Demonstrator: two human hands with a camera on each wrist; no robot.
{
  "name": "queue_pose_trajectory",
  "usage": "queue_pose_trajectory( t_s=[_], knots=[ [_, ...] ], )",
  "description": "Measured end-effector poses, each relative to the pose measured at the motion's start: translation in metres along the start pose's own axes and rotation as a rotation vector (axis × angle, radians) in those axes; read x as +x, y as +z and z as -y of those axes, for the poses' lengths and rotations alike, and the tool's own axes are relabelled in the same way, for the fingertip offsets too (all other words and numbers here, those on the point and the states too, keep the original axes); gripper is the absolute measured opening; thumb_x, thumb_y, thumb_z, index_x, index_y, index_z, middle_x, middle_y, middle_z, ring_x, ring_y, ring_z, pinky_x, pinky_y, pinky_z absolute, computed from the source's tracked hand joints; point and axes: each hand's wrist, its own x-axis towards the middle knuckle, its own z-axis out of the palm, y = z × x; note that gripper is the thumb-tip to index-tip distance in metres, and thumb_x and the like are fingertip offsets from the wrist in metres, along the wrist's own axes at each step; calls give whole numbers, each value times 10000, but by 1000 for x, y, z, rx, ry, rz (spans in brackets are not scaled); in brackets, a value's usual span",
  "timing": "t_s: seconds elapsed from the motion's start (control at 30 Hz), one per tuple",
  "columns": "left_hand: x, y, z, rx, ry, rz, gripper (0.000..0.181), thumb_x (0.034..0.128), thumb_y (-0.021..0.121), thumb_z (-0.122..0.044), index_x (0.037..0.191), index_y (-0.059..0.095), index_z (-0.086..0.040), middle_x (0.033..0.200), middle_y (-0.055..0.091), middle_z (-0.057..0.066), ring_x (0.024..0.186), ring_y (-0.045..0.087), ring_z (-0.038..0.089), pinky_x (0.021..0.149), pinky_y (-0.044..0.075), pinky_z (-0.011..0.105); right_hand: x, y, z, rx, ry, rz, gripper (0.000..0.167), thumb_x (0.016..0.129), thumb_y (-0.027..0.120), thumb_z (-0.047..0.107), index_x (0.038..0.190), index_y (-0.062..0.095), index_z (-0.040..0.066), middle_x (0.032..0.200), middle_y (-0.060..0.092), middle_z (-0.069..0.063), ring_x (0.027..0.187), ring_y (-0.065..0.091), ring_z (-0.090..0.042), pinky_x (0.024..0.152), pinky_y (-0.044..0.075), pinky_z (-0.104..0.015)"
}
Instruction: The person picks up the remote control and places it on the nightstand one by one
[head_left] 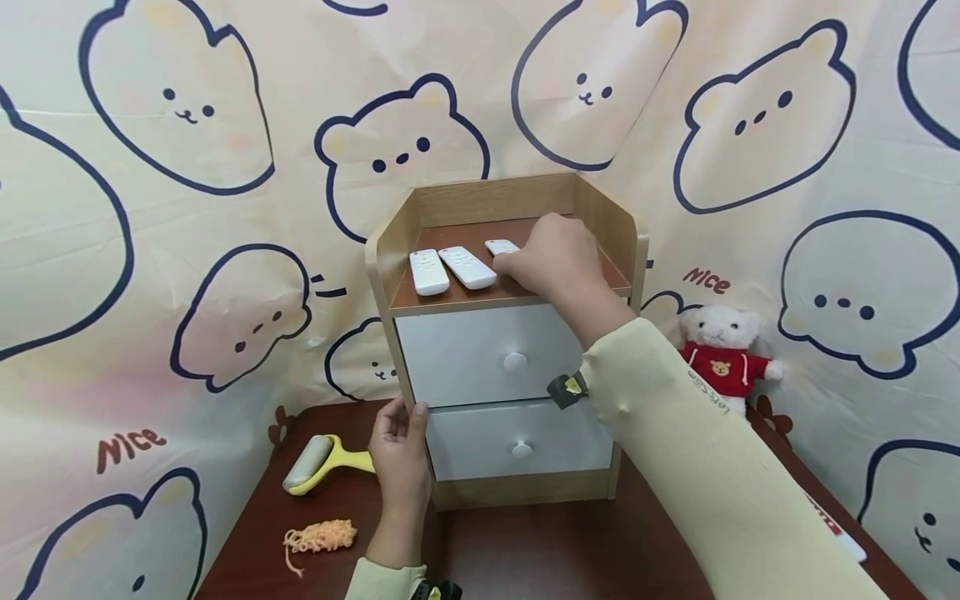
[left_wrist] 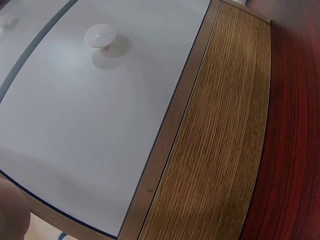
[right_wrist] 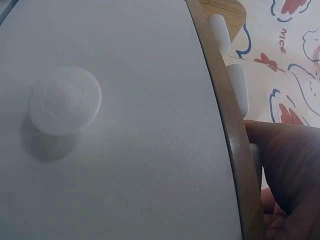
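On the top shelf of a small wooden cabinet [head_left: 525, 487], my right hand [head_left: 558, 254] grips a white remote control [head_left: 501, 247], its near part covered by the fingers. Left of it lie two more white remotes, one slanted [head_left: 468, 267] and one at the shelf's left end [head_left: 429, 272]. In the right wrist view the right hand [right_wrist: 295, 165] is beside the shelf's front edge. My left hand [head_left: 401, 454] touches the cabinet's left side low down, thumb against the front edge and fingers loosely bent. Only a bit of the left hand [left_wrist: 12, 210] shows in its wrist view.
The cabinet has an upper drawer [head_left: 457, 354] and a lower drawer [head_left: 465, 442], both closed, with round white knobs. A yellow-handled lint roller [head_left: 330, 462] and peach yarn [head_left: 321, 537] lie on the dark table at left. A white teddy bear [head_left: 723, 358] in red sits at right.
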Motion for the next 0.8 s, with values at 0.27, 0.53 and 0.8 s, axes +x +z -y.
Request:
queue_pose_trajectory(
  t_s=[0.27,0.53,0.8],
  knots=[
    [-1,0,0,1,8,2,329,1016,784,-99,1304,657,-3,1184,687,15,1139,663,151,954,585,195,-6,0,0,-16,12,-15,630,976,549,675,947,716,68,909,636,-89,888,623,-263,684,463,-345],
    [-1,3,0,8,-7,3,325,1018,778,-87,1306,657,0,1185,694,6,1155,661,141,964,579,187,-47,10,-32,157,-195,-273,620,1048,522,621,1133,768,59,985,722,-118,931,657,-283,742,557,-426],
    [-1,2,-1,34,1,-9,303,1025,775,-105,1295,668,-16,1166,700,-11,1135,662,129,955,577,179,-106,87,-114,387,-656,-854,413,1012,610,334,1137,749,-33,1016,753,-176,949,693,-328,861,563,-396]
  ],
)
